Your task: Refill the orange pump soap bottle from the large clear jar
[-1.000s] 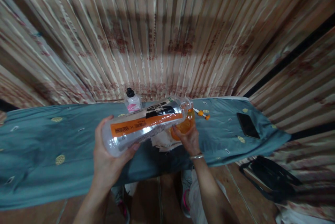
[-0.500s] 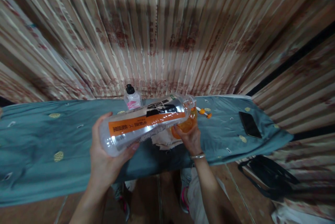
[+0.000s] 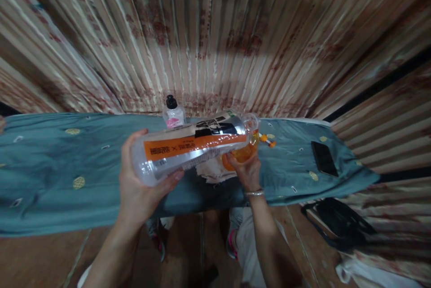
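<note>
My left hand is wrapped round the base of a large clear plastic bottle with an orange, silver and black label. The bottle lies tilted nearly level, its uncapped-looking neck to the right. Below that neck, my right hand grips an orange see-through bottle, partly hidden behind the large bottle. Whether liquid passes between them I cannot tell. A pale crumpled cloth lies on the table beneath. Just right of the orange bottle is a small orange and white piece.
A clear bottle with a black cap stands at the table's back edge by the curtain. On the right of the teal tablecloth lies a black phone. A black bag rests below on the right.
My view has tilted down slightly, so the table sits higher in the picture. Both hands keep their grips; the large bottle looks a little more level.
</note>
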`<state>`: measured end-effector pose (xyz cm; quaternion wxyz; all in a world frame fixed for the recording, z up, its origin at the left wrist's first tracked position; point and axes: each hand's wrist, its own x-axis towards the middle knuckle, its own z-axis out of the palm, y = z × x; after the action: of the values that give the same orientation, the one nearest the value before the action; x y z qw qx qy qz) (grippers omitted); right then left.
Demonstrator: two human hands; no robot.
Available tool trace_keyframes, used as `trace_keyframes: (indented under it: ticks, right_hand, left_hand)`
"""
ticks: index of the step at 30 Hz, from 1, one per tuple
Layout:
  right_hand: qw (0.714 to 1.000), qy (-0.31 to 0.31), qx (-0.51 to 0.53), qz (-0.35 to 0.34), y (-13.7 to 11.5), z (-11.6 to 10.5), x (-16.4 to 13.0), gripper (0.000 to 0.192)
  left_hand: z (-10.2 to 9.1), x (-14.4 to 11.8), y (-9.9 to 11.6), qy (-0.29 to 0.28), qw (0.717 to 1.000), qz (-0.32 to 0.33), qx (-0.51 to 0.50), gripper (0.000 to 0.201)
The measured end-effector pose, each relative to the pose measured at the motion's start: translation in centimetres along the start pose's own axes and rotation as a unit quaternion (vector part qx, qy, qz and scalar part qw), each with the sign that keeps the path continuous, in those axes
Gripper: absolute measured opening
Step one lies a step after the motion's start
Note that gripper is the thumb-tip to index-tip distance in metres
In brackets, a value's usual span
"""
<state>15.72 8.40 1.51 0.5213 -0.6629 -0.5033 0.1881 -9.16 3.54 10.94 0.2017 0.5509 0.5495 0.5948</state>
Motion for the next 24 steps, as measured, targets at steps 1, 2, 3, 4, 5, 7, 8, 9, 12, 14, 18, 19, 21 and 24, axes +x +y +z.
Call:
trace_keyframes:
  ticks: [1, 2, 3, 4, 5, 7, 8, 9, 12, 14, 18, 19, 21, 24]
  right_hand:
    - [1.0, 0.002, -0.003, -0.006, 0.07, 0.03, -0.01, 0.074]
    - [1.0, 0.007, -0.009, -0.011, 0.15, 0.06, -0.01, 0.075]
    - [1.0, 0.013, -0.014, -0.013, 0.23, 0.08, -0.01, 0.075]
    - [1.0, 0.016, -0.017, -0.015, 0.32, 0.09, 0.0, 0.075]
    - [1.0, 0.019, -0.019, -0.016, 0.4, 0.08, 0.0, 0.074]
    - [0.999, 0.018, -0.024, -0.018, 0.52, 0.01, 0.0, 0.072]
    - [0.999, 0.018, -0.027, -0.017, 0.55, -0.03, 0.0, 0.072]
    - [0.999, 0.019, -0.03, -0.016, 0.56, -0.07, -0.01, 0.072]
    - [0.999, 0.016, -0.027, -0.013, 0.5, -0.16, -0.03, 0.072]
    - [0.999, 0.019, -0.032, -0.013, 0.4, -0.17, -0.02, 0.074]
    - [0.998, 0.032, -0.056, -0.018, 0.21, -0.19, 0.05, 0.076]
    - [0.998, 0.031, -0.055, -0.018, 0.17, -0.21, 0.07, 0.074]
    - [0.998, 0.027, -0.049, -0.014, 0.09, -0.23, 0.07, 0.073]
    - [0.998, 0.031, -0.053, -0.003, 0.04, -0.24, 0.01, 0.076]
  left_hand:
    - [0.0, -0.02, 0.0, -0.001, 1.0, 0.001, -0.001, 0.091]
    - [0.02, -0.03, -0.01, -0.001, 1.0, 0.002, -0.003, 0.092]
    - [0.04, -0.03, -0.01, -0.002, 1.0, 0.003, -0.005, 0.092]
    - [0.06, -0.02, -0.02, -0.003, 1.0, 0.004, -0.006, 0.091]
    - [0.09, -0.01, -0.02, -0.004, 1.0, 0.006, -0.007, 0.09]
    - [0.16, 0.04, -0.01, 0.0, 1.0, 0.015, -0.005, 0.09]
    - [0.19, 0.06, 0.0, 0.001, 1.0, 0.019, -0.003, 0.089]
    - [0.21, 0.08, 0.01, 0.001, 1.0, 0.022, -0.001, 0.089]
    - [0.24, 0.08, 0.05, -0.008, 1.0, 0.023, -0.004, 0.09]
    - [0.22, 0.06, 0.07, -0.011, 1.0, 0.021, -0.005, 0.09]
    - [0.18, 0.04, 0.04, -0.012, 1.0, 0.026, 0.007, 0.09]
    - [0.17, 0.03, 0.01, -0.012, 1.0, 0.026, 0.009, 0.09]
    - [0.19, 0.0, -0.05, -0.011, 1.0, 0.022, 0.007, 0.09]
    - [0.23, -0.07, -0.11, -0.009, 1.0, 0.015, -0.004, 0.088]
